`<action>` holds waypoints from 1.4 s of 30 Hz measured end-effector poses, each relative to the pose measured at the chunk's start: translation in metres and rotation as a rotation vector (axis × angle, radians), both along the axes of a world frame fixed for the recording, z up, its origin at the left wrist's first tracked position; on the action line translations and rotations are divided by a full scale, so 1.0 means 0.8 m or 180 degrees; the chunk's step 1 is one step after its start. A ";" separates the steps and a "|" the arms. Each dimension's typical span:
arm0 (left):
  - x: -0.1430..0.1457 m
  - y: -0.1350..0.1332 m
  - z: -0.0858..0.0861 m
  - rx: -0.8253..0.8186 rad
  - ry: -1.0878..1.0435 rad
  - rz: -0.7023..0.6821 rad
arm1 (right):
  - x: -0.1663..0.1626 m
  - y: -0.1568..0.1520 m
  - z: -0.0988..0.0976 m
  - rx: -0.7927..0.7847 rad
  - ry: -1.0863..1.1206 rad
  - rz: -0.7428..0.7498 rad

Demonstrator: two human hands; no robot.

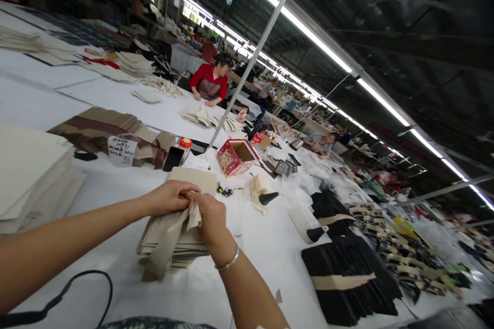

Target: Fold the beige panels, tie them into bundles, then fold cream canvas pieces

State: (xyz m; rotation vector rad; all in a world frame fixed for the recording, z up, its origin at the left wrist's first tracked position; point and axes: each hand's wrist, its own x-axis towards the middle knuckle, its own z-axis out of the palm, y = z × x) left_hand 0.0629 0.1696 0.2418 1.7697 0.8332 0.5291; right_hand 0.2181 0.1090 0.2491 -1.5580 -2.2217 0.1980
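The top of the beige strip is hidden where left hand meets right hand; the left grip I cannot tell. The right grip pinches it over the stack on the counter.

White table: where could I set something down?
Between the right forearm and the fanned black pieces, bar small scraps; also between the pale stack, brown bundle and left forearm. Crowded: around the red box and along the right side.

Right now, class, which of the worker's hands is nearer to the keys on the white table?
Right. The right hand is just short of the keys, on the worker's side; the left hand is farther off, to their left.
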 end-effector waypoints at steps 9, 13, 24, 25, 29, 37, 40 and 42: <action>0.008 -0.005 -0.005 -0.0347 -0.0350 -0.0082 | 0.010 0.008 0.036 -0.0606 0.0122 0.0053; 0.009 -0.012 -0.007 -0.0203 -0.0431 0.0127 | 0.004 0.016 0.055 -0.0929 -0.0228 0.0027; 0.013 -0.021 -0.011 0.0357 -0.0216 0.0750 | -0.004 -0.003 0.012 0.0349 -0.1022 -0.0124; 0.012 -0.022 -0.012 0.0429 -0.0186 0.0783 | -0.002 -0.003 0.003 0.0566 -0.1000 -0.0103; 0.007 -0.025 -0.012 0.0341 -0.0195 0.0601 | 0.003 0.001 -0.021 0.1316 -0.1052 -0.0031; -0.003 0.002 0.009 -0.0744 -0.0308 -0.0442 | 0.016 0.009 -0.023 0.2585 -0.0789 0.0532; -0.002 0.007 0.013 -0.1194 -0.0298 -0.0400 | 0.021 0.006 -0.022 0.2583 -0.0753 0.0527; 0.001 0.007 0.013 -0.1316 -0.0172 -0.0257 | 0.024 0.002 -0.022 0.2574 -0.0749 0.0604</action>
